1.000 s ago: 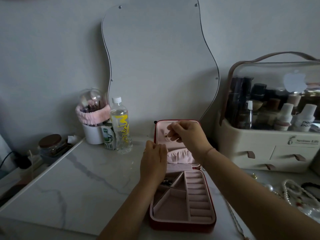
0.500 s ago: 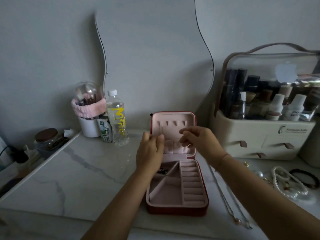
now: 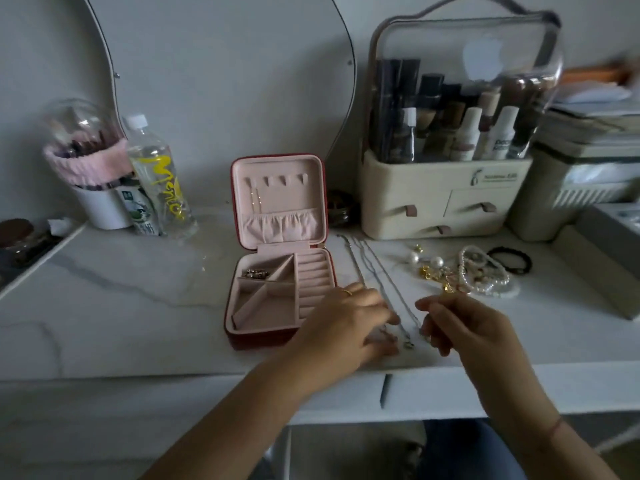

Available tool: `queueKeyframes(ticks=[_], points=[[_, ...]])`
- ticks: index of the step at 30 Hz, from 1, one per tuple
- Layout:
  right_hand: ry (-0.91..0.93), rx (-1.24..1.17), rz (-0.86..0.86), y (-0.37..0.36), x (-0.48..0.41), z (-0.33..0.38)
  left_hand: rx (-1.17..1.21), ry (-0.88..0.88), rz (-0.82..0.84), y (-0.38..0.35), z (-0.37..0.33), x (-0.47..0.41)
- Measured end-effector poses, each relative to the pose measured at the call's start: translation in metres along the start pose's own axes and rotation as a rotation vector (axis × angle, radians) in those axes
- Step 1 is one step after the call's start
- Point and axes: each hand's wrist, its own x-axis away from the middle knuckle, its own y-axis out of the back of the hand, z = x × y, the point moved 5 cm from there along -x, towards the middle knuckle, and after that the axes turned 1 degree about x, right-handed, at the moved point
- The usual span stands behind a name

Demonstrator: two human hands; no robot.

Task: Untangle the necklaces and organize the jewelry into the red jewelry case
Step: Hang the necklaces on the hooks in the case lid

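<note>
Nearest us, the left hand (image 3: pixel 349 320), ring on one finger, lies palm down with its fingers loosely bent over the near ends of the necklace chains (image 3: pixel 377 271); the blur hides whether it has hold of one. Right beside it, the right hand (image 3: pixel 460 327) has its fingers curled, thumb close to forefinger at the end of the outermost chain, but it is too blurred to say whether it has a real pinch. The chains run in thin lines across the marble table (image 3: pixel 121 306), just right of the red jewelry case (image 3: pixel 322 202). The case stands open, a gold chain (image 3: pixel 255 199) hanging in its lid and small pieces (image 3: pixel 258 273) in one back compartment. Further right lie pearl strands (image 3: pixel 485 275) and a black hair tie (image 3: pixel 509 259). At the back stand a cosmetics organiser (image 3: pixel 446 202) and a water bottle (image 3: pixel 156 181).
</note>
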Motion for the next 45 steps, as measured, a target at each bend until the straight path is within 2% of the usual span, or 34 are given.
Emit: queueKeyframes(ticks=[3,9,14,20,28,31,34,36,40,43,45], points=[[-0.081,-0.108,-0.016,0.0,0.022,-0.014,0.008,0.042,0.055,-0.015,0.002,0.0],[-0.512,-0.499,0.025,-0.017,0.055,-0.045,0.036,0.047,0.122,-0.013,-0.004,0.001],[-0.715,-0.721,0.091,-0.033,0.065,-0.059,-0.037,-0.039,0.04,-0.015,-0.01,0.013],[-0.798,-0.906,0.127,-0.043,0.063,-0.06,-0.014,-0.085,-0.141,-0.018,-0.02,0.032],[-0.82,-0.775,0.204,-0.052,0.063,-0.053,0.079,-0.058,-0.278,-0.013,-0.029,0.053],[-0.786,-0.749,0.217,-0.053,0.058,-0.049,0.209,0.095,-0.319,-0.009,-0.023,0.061],[-0.681,-0.665,0.249,-0.049,0.051,-0.04,0.486,0.504,-0.37,-0.003,-0.017,0.075],[-0.605,-0.589,0.271,-0.046,0.047,-0.033,0.723,0.743,-0.279,-0.009,-0.019,0.079],[-0.506,-0.499,0.31,-0.043,0.041,-0.022,1.218,0.881,-0.044,-0.027,-0.032,0.066],[-0.464,-0.498,0.333,-0.04,0.038,-0.015,1.558,1.027,0.014,-0.03,-0.035,0.053],[-0.459,-0.501,0.358,-0.038,0.037,-0.011,1.654,1.066,0.038,-0.029,-0.034,0.042]])
